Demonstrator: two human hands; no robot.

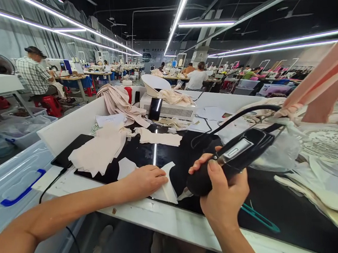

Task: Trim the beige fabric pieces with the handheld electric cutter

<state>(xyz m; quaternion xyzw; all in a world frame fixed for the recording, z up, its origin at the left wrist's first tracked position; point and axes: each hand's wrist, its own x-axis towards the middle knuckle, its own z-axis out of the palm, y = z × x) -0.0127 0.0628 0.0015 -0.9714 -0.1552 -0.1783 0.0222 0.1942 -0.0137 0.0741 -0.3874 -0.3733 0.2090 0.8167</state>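
Observation:
My right hand (224, 192) is wrapped round a black hand-held power tool (231, 156) with a silver panel and button on its side. A thick black cord runs near its upper end; its exact kind does not show. My left hand (145, 181) lies flat, fingers stretched, on a white cut piece of fabric (169, 184) at the table's front edge. The tool's rounded lower end is just right of that piece. Further back sit a stack of cream fabric pieces (101, 148) and a loose cream strip (159, 136).
A teal-handled tool (260, 217) lies right of my right hand. Lace and fabric scraps (320, 181) heap up at the right, below hanging peach strips (322, 77). A tablet (72, 150), a phone (155, 109) and a white vented box (173, 111) stand on the table. Several people work behind.

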